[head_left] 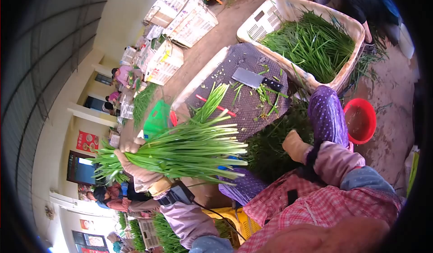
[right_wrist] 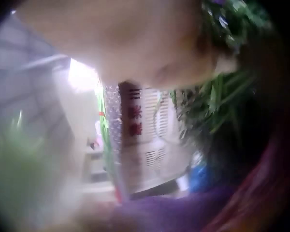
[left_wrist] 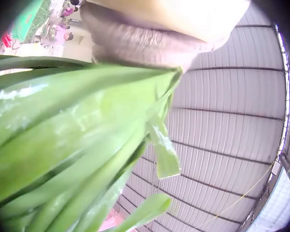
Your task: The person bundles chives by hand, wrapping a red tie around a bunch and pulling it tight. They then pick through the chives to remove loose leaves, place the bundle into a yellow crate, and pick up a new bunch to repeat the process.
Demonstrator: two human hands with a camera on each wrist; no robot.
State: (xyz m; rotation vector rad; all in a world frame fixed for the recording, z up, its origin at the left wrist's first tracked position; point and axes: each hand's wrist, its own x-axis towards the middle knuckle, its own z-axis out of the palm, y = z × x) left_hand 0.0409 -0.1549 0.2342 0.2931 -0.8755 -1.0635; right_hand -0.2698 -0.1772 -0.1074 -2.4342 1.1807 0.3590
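Note:
My left hand grips a thick bunch of garlic chives in the head view, pale cut ends fanned toward the middle. Their broad flat leaves fill much of the left wrist view. Above my lap, my right hand has loosely bent fingers with nothing visible in them; in the right wrist view it is blurred. Between the hands and the big crate stands a mat-covered work surface. On it lie a cleaver with a black handle, a red strip, chive scraps and a smaller chive bundle.
A white crate heaped with chives stands beyond the work surface. A red basin sits right of my knee. Loose greens lie below the right hand. A green basket and stacked white crates stand farther off.

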